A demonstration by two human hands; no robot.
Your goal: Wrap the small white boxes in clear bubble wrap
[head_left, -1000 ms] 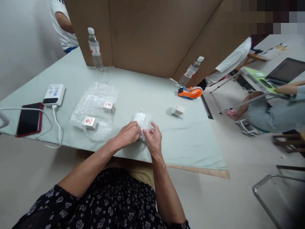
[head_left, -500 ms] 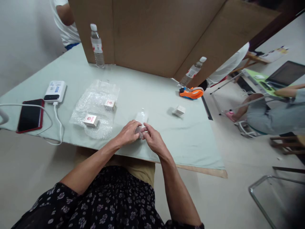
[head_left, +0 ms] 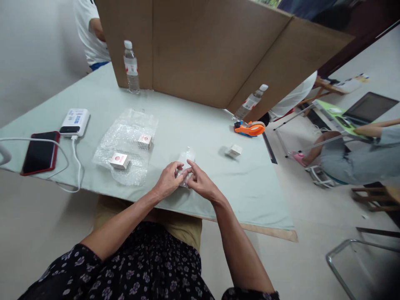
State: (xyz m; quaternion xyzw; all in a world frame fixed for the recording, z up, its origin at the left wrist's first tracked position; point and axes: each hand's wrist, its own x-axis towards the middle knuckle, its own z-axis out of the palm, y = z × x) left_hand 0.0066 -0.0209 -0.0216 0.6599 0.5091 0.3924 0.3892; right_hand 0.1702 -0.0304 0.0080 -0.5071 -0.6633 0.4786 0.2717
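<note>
My left hand (head_left: 168, 181) and my right hand (head_left: 200, 183) meet near the table's front edge, both pinched on a small piece of clear bubble wrap (head_left: 186, 158) that sticks up between them. What is inside the wrap is hidden by my fingers. To the left lies a larger sheet of bubble wrap (head_left: 126, 141) with two small white boxes with red marks (head_left: 119, 160) (head_left: 145, 141) on it. Another small white box (head_left: 234, 150) sits on the table to the right.
An orange tape dispenser (head_left: 249, 128) lies at the table's right edge. Two water bottles (head_left: 131, 67) (head_left: 249, 102) stand by a cardboard screen (head_left: 200, 50). A power bank (head_left: 75, 122) and a phone (head_left: 39, 152) lie far left. Other people sit at the right and back left.
My hands have drawn closer together and folded the bubble wrap into a tighter, narrower bundle. The camera has tilted slightly.
</note>
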